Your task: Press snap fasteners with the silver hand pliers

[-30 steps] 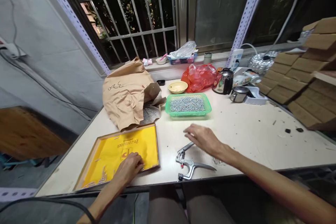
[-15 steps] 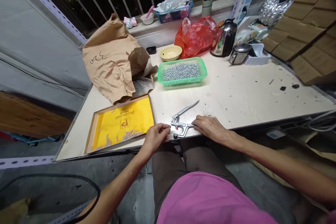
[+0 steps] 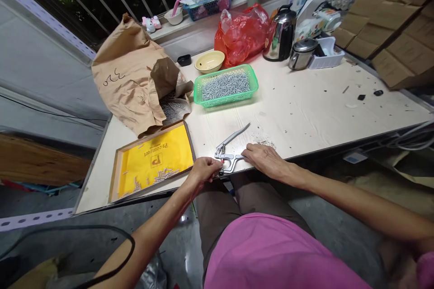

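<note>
1. In the head view, the hand pliers (image 3: 234,136) lie on the table (image 3: 305,113), a little below the centre of the frame, with their handles spread apart. The right hand (image 3: 263,159) grips the end of the lower handle with its fingers. The left hand (image 3: 203,170) has its thumb and fingers drawn together at the head of the pliers; I cannot tell whether a small piece is between them.

2. The first risk, I think, is a pinched finger. The left fingertips are very near to the working end, so if the handles come together too early, the skin can be caught.

3. The second risk is a badly placed piece. If the left hand does hold something small there, it could sit crooked, because the fingers cover the spot and the eye cannot check it well.

4. The pliers are close to the front edge of the table. A loose grip of the right hand could let them turn or slip down to the lap.

5. At lower left, the shallow tray (image 3: 172,142) holds loose metal pins (image 3: 165,174) near its front side. The left forearm passes beside it, so a careless elbow might push it and scatter them.

6. Above the pliers, the green basket (image 3: 233,98) is full of similar pins; a wide arm movement could spill it.
</note>
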`<state>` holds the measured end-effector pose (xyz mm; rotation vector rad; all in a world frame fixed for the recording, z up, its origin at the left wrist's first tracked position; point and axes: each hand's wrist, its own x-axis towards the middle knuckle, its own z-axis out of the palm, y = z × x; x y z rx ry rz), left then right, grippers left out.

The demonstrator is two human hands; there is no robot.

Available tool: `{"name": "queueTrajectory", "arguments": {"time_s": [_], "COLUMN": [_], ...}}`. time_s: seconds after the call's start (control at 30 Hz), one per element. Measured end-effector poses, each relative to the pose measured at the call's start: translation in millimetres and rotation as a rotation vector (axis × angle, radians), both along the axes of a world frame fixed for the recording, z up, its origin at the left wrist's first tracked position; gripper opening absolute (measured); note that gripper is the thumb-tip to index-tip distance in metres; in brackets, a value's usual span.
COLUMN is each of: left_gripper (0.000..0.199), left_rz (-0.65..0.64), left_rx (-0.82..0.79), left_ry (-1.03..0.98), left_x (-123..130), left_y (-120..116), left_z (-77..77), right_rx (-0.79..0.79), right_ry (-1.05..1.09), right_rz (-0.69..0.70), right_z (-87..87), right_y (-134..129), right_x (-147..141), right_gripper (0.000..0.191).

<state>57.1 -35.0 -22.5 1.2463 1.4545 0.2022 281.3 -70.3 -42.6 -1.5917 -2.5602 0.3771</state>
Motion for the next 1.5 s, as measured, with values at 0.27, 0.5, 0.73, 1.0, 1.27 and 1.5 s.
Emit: {"name": "queueTrajectory", "arguments": {"time_s": [0.27, 0.5, 0.73, 1.0, 1.27, 1.5], "left_gripper": [0.039, 0.029, 0.034, 0.026, 0.029, 0.033], "left_rz": [-0.101, -0.090, -0.027, 0.076, 0.128, 0.048], "left_rx": [0.080, 0.043, -0.095, -0.158, -0.134, -0.040], "left_ry": [0.124, 0.146, 0.096, 0.092, 0.110, 0.221], "left_x": [4.7, 2.7, 1.0, 1.3, 3.1, 2.4], "left_y": [4.4, 2.2, 6.0, 3.5, -2.6, -10.6], "left_z": [2.6, -1.0, -2.5, -5.4, -3.6, 0.9], "right_rx": [0.031, 0.057, 0.040, 0.019, 0.012, 0.013], "right_ry": [-0.017, -0.024, -0.012, -0.012, -0.100, -0.121], "right_rz": [-0.010, 0.004, 0.015, 0.111, 0.126, 0.104], "right_z": [-5.6, -8.2, -4.5, -5.0, 2.7, 16.0], "right_y": [-1.3, -1.2, -0.9, 53.5, 61.7, 45.2], "right_x": [-1.0, -1.0, 1.0, 24.5, 16.1, 12.8], "right_gripper": [0.020, 0.018, 0.021, 0.105, 0.086, 0.049]}}
